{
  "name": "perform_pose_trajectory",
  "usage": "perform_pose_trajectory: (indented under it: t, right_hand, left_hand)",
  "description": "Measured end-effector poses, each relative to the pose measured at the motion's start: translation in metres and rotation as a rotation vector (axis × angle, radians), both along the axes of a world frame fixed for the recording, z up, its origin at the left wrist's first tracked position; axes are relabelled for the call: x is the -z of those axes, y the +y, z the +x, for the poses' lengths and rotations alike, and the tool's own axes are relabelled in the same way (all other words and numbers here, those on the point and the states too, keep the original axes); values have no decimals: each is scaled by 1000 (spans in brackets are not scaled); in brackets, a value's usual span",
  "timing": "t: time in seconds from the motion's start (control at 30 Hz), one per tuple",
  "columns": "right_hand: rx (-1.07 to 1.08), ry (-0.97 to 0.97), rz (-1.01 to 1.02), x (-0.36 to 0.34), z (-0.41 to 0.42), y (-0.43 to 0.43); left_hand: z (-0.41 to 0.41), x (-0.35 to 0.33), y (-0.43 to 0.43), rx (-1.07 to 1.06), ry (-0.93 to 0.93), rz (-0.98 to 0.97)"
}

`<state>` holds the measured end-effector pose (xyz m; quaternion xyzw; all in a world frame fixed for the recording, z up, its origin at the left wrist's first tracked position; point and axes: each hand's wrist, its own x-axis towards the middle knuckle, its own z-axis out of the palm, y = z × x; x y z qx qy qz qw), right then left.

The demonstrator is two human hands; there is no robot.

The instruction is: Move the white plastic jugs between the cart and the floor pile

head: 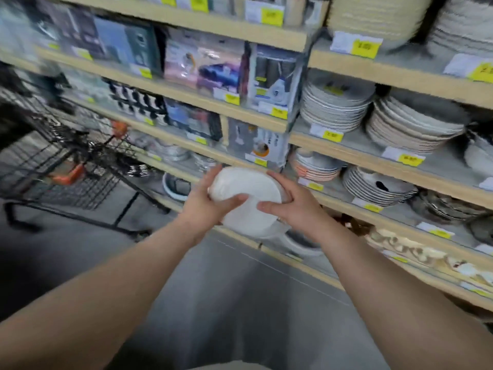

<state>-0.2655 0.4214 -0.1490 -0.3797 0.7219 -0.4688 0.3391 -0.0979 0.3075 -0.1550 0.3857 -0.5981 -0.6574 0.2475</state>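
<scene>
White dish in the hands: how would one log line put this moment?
left hand grips white dish | right hand grips it too | held before store shelves | cart left

Wooden shelving (202,102) spans the background in several tiers; yellow price labels (365,48) are fixed along the shelf edges. Boxed goods (272,78) occupy the middle shelves at centre; stacked grey plates (334,109) stand on the shelf to their right, with a second, tilted stack of beige plates (410,129) just beside them; further plate stacks (373,186) sit one tier lower. A black wire cart (61,161) stands at left on the grey floor (226,303).
</scene>
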Motion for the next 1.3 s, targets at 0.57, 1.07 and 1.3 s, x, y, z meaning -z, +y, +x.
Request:
perform_pose_trajectory:
  t: [0.57,1.07,1.3]
  right_hand:
    - [-652,33,-72,-1,274,-319]
    - [-887,-24,-46,-2,357,-586]
    - [-786,-32,-31,18,418,-701]
  left_hand:
    - [309,-3,-191,-666,64,-73]
    - [381,-11,-402,-946,37,-81]
    - [447,6,-536,-856,-48,-105]
